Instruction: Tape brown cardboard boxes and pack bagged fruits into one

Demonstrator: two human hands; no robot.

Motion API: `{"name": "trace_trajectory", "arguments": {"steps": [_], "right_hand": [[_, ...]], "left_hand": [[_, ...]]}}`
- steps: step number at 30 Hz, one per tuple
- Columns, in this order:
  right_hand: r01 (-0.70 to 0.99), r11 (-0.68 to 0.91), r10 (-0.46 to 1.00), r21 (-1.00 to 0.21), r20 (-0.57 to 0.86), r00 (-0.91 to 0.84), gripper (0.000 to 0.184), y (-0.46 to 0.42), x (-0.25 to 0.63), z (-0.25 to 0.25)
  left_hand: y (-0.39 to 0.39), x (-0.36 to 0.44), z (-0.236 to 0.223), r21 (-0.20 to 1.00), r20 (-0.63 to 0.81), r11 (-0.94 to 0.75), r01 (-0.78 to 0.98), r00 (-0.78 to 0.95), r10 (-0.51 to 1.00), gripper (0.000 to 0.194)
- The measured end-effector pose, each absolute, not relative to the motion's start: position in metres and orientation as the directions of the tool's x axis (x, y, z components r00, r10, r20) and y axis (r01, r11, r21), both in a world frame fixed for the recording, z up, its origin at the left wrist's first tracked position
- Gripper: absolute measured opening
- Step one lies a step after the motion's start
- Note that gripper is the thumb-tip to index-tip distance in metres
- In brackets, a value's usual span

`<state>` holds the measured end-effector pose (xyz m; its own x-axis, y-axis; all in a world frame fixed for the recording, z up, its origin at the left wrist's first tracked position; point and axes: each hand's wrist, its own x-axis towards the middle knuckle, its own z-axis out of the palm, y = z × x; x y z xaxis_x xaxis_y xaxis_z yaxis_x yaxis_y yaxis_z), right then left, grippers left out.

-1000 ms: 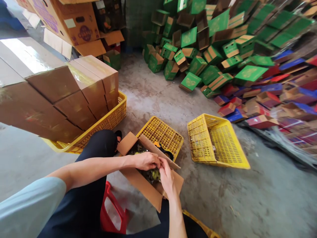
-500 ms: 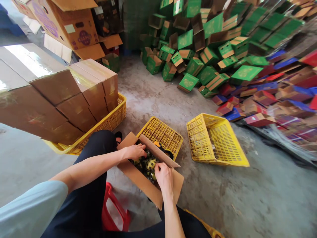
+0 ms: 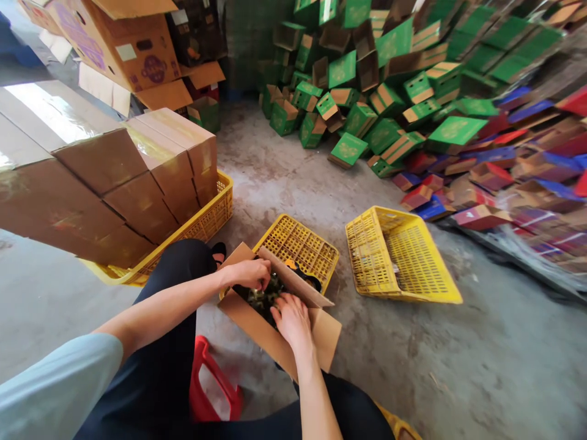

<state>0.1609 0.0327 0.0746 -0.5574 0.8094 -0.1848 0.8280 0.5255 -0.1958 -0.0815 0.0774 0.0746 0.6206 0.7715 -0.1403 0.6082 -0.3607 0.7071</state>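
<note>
An open cardboard box [image 3: 259,324] with raised flaps stands in front of me, between my knees. Inside lie dark and yellowish-green pieces [image 3: 263,296], seemingly in clear plastic; their kind is not plain. My left hand [image 3: 253,273] is over the far left end of the box, its fingers curled down and closed; whatever they grip is hidden. Across the contents, nearer the right end, lies my right hand [image 3: 293,318], fingers stretched out and resting on the pieces. An orange and black object [image 3: 302,274] shows partly behind the far flap.
Under the box is an upturned yellow crate [image 3: 316,244]; another yellow crate [image 3: 422,263] lies tipped to the right. Taped cartons [image 3: 137,195] fill a crate at left. Green boxes [image 3: 348,150] and red-blue boxes [image 3: 481,217] are heaped behind. A red stool [image 3: 202,391] is below me.
My right hand has moved left over the contents and gone from a pinch to outstretched fingers, covering the yellowish pieces. My left hand has curled its fingers and lifted slightly.
</note>
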Motion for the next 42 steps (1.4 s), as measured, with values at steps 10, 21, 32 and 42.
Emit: {"name": "trace_trajectory", "arguments": {"steps": [10, 21, 32, 42], "right_hand": [[0.755, 0.615, 0.707, -0.229, -0.264, -0.656, 0.034, 0.042, 0.133, 0.062], [0.838, 0.511, 0.792, -0.190, -0.274, -0.545, 0.042, 0.052, 0.121, 0.053], [0.671, 0.099, 0.918, -0.735, -0.192, -0.346, 0.020, 0.071, 0.198, 0.082], [0.676, 0.591, 0.686, -0.440, -0.166, -0.708, 0.025, 0.045, 0.124, 0.071]], "left_hand": [[0.085, -0.082, 0.088, 0.919, -0.125, 0.002, 0.395, 0.287, 0.950, 0.018], [0.092, -0.077, 0.090, 0.903, -0.233, 0.180, 0.390, 0.094, 0.968, 0.018], [0.090, -0.076, 0.102, 0.901, -0.314, 0.296, 0.318, 0.005, 0.949, 0.022], [0.092, -0.069, 0.089, 0.931, -0.270, 0.266, 0.250, -0.019, 0.963, 0.019]]}}
